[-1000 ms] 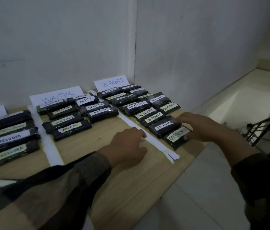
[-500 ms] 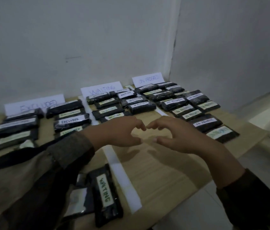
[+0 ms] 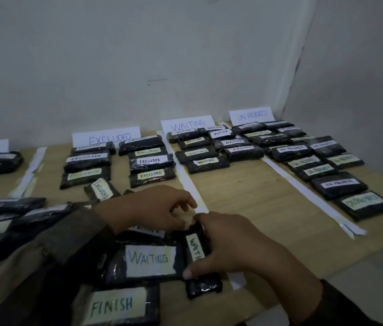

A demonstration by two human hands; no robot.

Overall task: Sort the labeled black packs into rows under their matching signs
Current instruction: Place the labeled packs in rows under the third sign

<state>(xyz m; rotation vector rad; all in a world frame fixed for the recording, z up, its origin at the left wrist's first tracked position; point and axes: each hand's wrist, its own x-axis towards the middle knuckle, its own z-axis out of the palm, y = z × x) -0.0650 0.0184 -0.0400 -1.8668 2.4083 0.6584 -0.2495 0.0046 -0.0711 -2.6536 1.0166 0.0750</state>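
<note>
Wooden table, dim: right hand curls thumb and fingers round 1 WAITING pack. Left hand curled at its far end; can't tell if it's pinching.

Along the desk's back edge stand three signs: the EXCLUDED sign at left, the WAITING sign in the middle, and the ON PROGRESS sign nearest the back right corner. Before each sign lie its packs in two rows: EXCLUDED packs, WAITING packs and ON PROGRESS packs, with a paper strip between neighbouring groups. By the front edge a loose WAITING pack lies behind a FINISH pack. Just right of it, a lengthwise pack lies under the right hand. A heap of packs lies at the left edge.
</note>
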